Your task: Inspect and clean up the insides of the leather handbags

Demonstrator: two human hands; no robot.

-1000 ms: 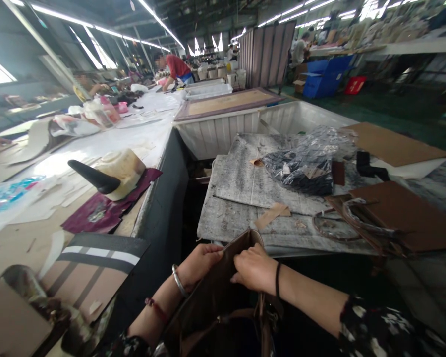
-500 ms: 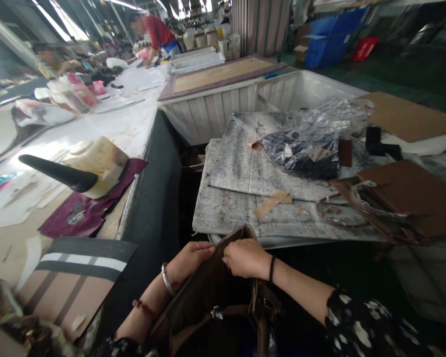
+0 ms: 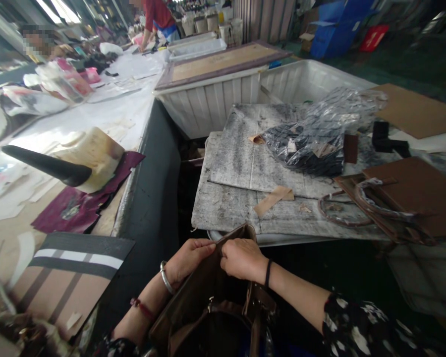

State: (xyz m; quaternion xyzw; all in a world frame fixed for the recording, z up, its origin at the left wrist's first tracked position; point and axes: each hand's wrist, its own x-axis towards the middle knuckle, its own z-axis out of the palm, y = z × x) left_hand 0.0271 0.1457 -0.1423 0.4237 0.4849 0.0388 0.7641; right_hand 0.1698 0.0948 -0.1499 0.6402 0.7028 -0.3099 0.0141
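A brown leather handbag (image 3: 208, 302) rests in my lap at the bottom centre, its mouth facing up. My left hand (image 3: 188, 260) is closed on the near left side of the bag's top edge, with a metal bangle at the wrist. My right hand (image 3: 241, 258) pinches the same top edge just to the right, fingers curled over it. The two hands almost touch. The bag's strap and buckle (image 3: 211, 307) show below them.
A grey stained board (image 3: 245, 193) lies ahead with tape scraps, a plastic-wrapped dark bundle (image 3: 312, 146) and another brown handbag (image 3: 401, 198). A long worktable (image 3: 96, 129) at left holds a black shoe last, burgundy leather and a striped panel (image 3: 70, 272). Other people work far back.
The view has tilted down and shifted a little. Both hands stay on the bag's top edge and have drawn slightly closer together.
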